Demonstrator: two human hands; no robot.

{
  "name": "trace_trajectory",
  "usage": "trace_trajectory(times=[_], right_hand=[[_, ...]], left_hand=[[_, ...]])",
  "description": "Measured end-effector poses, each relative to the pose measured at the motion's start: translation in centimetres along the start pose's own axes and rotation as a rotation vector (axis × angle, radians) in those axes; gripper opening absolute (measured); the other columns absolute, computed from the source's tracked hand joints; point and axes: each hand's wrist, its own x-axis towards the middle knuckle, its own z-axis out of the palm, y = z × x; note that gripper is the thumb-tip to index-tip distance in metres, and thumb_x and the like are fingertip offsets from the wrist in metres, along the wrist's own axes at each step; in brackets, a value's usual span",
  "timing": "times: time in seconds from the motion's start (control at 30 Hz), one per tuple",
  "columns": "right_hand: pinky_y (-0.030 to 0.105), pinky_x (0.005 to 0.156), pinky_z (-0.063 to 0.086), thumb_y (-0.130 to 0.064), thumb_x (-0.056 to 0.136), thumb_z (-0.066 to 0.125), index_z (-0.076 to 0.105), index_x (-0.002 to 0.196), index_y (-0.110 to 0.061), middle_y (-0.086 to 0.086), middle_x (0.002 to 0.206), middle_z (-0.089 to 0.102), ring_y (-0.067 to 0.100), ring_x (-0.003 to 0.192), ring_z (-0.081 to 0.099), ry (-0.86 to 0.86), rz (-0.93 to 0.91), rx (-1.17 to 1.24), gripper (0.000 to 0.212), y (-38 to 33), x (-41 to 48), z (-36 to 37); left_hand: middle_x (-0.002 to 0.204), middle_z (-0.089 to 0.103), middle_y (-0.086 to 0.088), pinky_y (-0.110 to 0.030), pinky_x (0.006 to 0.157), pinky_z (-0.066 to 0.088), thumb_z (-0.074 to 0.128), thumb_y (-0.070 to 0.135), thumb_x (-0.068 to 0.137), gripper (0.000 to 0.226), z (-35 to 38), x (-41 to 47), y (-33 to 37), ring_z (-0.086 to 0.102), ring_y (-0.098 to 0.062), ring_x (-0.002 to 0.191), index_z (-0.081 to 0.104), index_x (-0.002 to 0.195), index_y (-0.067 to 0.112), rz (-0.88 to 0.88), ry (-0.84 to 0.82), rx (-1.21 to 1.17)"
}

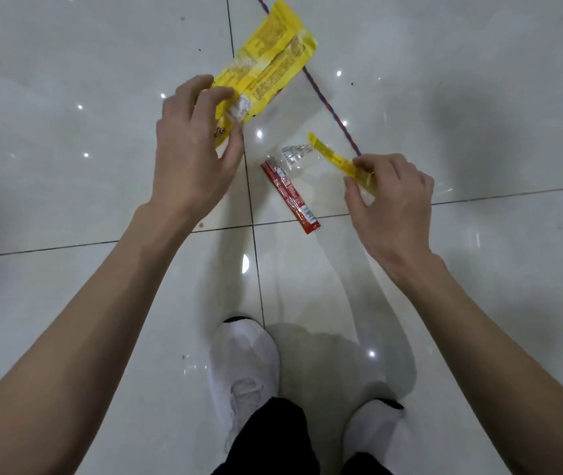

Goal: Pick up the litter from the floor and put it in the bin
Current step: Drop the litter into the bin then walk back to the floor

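Head view: a yellow wrapper (266, 63) is gripped by the left hand (191, 149), a yellow strip (338, 162) is pinched by the right hand (389, 204), while a red wrapper (292, 197) is left on the floor (67, 200), no bin seen.

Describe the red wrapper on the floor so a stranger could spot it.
Start at the grout cross in the glossy pale tiled floor. Right of it, between the left hand and the right hand, lies a long narrow red foil wrapper. Unlike the large yellow packet and the yellow strip, no hand holds it.
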Motion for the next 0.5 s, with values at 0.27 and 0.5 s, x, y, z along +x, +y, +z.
trace_trajectory(times=[0.27,0.5], right_hand=[[0.044,0.087,0.046,-0.031,0.092,0.060,0.069,0.109,-0.017,0.001,0.100,0.068,0.025,0.089,0.063,0.002,0.128,0.085,0.024,-8.3,2.0,-19.3],[0.054,0.084,0.051,-0.024,0.091,0.064,0.070,0.109,-0.015,0.001,0.099,0.068,0.023,0.090,0.064,0.082,0.176,0.175,0.021,-20.1,4.3,-42.0]], left_hand=[[0.132,0.056,-0.015,-0.034,0.097,0.045,0.056,0.030,0.099,0.034,-17.1,1.8,10.3,0.055,-0.029,0.119,0.062,0.123,0.006,-0.034,0.010,-0.092],[0.134,0.056,-0.011,-0.038,0.098,0.045,0.060,0.028,0.098,0.030,-38.1,5.3,23.8,0.054,-0.028,0.119,0.063,0.121,0.009,-0.016,0.020,-0.148]])
